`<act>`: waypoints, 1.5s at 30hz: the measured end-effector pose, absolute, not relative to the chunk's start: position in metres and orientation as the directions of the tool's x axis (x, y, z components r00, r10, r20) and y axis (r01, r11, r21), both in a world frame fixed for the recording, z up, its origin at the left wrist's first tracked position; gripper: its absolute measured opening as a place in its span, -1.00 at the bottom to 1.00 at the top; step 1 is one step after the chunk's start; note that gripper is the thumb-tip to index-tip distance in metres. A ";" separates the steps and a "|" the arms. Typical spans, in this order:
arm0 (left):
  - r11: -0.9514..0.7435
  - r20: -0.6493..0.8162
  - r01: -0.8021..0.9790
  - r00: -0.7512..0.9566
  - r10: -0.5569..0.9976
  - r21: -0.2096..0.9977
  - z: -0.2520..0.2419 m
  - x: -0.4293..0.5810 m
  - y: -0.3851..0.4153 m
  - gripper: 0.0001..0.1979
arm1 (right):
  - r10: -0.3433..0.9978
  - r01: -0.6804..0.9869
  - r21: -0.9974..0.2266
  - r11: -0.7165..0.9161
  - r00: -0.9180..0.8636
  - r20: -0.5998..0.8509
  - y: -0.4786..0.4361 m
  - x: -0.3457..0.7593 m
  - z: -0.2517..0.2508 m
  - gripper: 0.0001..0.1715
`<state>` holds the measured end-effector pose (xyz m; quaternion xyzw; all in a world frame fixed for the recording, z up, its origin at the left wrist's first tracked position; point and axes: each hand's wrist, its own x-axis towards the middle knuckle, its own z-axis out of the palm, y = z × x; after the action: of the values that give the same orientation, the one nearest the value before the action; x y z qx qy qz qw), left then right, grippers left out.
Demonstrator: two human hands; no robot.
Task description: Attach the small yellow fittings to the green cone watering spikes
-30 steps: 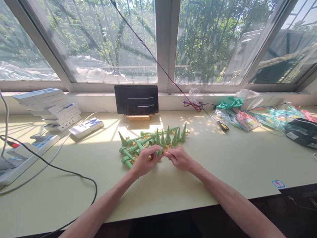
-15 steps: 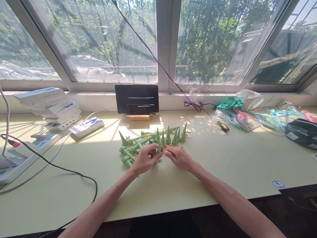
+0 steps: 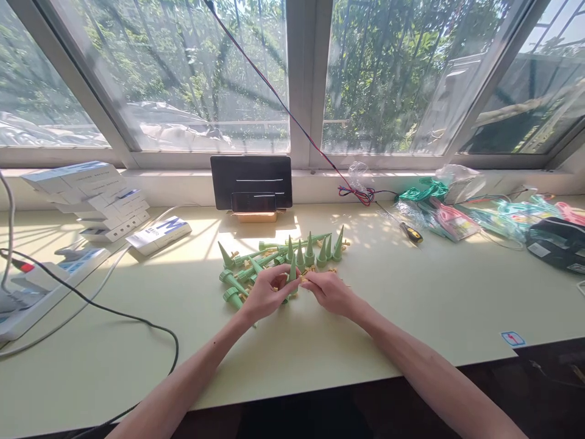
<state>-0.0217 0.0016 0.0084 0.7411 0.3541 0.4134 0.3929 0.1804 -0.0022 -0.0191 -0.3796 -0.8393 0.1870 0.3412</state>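
Note:
My left hand is closed around a green plastic watering spike, its pointed tip up. At the spike's right side, my right hand pinches a small yellow valve piece between thumb and finger. The fingertips of both hands nearly meet there, so how the piece sits in the spike is hidden. Behind them several green spikes stand upright, such as one spike with a yellow valve on its side. To the left, more lie on their sides, among them a ribbed-cap spike.
A tablet and a phone lean on a stand at the back. White boxes and a power strip are on the left, with a black cable. A screwdriver and bagged items lie at the right.
My right hand's fingertips have shifted slightly at the yellow piece, which shows a little more now. The left hand still holds the spike; the view has moved very slightly.

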 end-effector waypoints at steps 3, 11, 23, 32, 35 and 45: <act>-0.452 0.337 0.217 0.416 0.845 0.865 0.008 -0.022 0.002 -0.73 | 0.772 0.520 -0.573 0.634 -0.476 0.422 -0.003 0.180 -0.019 -0.58; -0.491 0.358 0.241 0.436 0.825 0.837 0.009 -0.022 0.001 -0.83 | 0.776 0.519 -0.580 0.628 -0.480 0.410 -0.004 0.180 -0.018 -0.58; -0.503 0.353 0.266 0.455 0.818 0.823 0.009 -0.024 0.003 -0.83 | 0.764 0.541 -0.542 0.644 -0.492 0.417 -0.004 0.179 -0.018 -0.56; -0.460 0.315 0.246 0.461 0.830 0.853 0.007 -0.025 0.004 -0.80 | 0.754 0.561 -0.504 0.657 -0.501 0.426 -0.005 0.180 -0.017 -0.54; -0.445 0.302 0.244 0.458 0.836 0.862 0.006 -0.026 0.004 -0.79 | 0.746 0.562 -0.490 0.666 -0.502 0.438 -0.006 0.179 -0.017 -0.54; -0.432 0.293 0.256 0.442 0.848 0.865 0.009 -0.026 0.004 -0.76 | 0.738 0.556 -0.485 0.675 -0.510 0.442 -0.007 0.177 -0.018 -0.54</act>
<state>-0.0259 0.0035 0.0090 0.7554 0.3652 0.3813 0.3881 0.1770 -0.0074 -0.0182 -0.3772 -0.8572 0.1421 0.3205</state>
